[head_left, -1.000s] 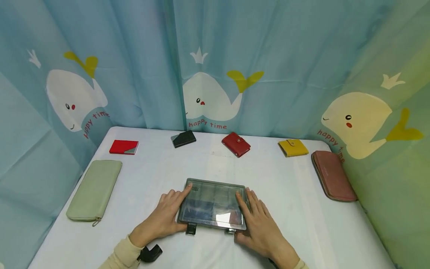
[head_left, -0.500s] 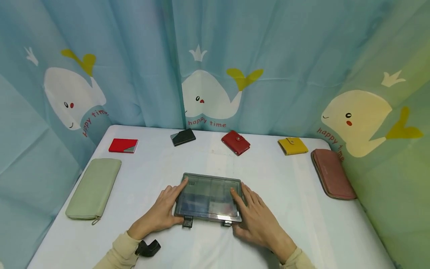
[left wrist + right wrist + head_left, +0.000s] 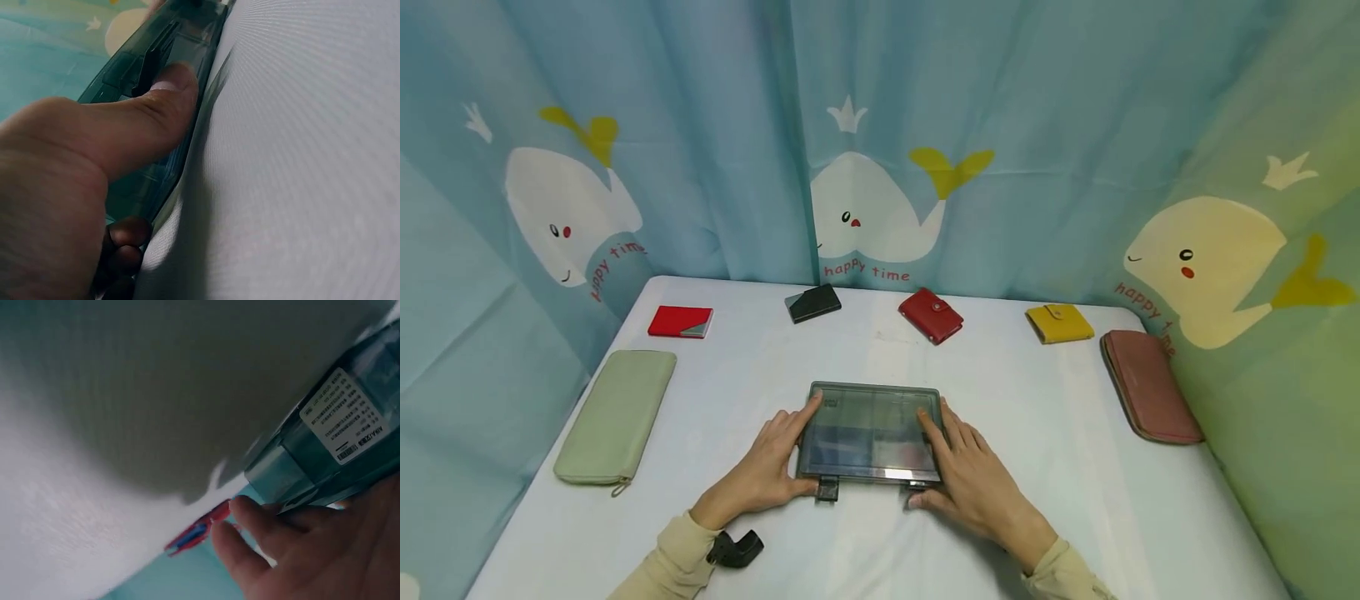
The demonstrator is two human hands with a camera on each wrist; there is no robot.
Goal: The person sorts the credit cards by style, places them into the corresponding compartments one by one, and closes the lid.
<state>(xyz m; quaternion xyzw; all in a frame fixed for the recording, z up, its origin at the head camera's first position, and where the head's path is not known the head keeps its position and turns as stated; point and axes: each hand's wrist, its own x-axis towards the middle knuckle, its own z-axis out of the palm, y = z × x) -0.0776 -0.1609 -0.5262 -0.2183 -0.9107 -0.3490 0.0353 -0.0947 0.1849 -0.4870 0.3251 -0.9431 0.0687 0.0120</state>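
A smoky see-through plastic storage box (image 3: 857, 433) with a flat lid and inner compartments is at the table's front middle. My left hand (image 3: 767, 467) grips its left end, index finger on the lid's corner and thumb at the front by a latch (image 3: 827, 488). In the left wrist view that thumb presses the box's side (image 3: 134, 187). At the other end, my right hand (image 3: 981, 483) holds the box with its index finger on the lid, other fingers along the right side and thumb near the front. A white printed label (image 3: 345, 415) shows in the right wrist view. Whether the box touches the table is unclear.
Along the back lie a red card case (image 3: 680, 321), a black card case (image 3: 814, 303), a red snap wallet (image 3: 931, 316) and a yellow wallet (image 3: 1060, 323). A pale green zip wallet (image 3: 617, 417) lies left, a brownish-pink one (image 3: 1150, 387) right. Curtains (image 3: 737, 167) enclose the table.
Both hands have shifted the box slightly away and to the left. Its front edge has turned a little squarer to the table. The wallets have stayed in place on the table.
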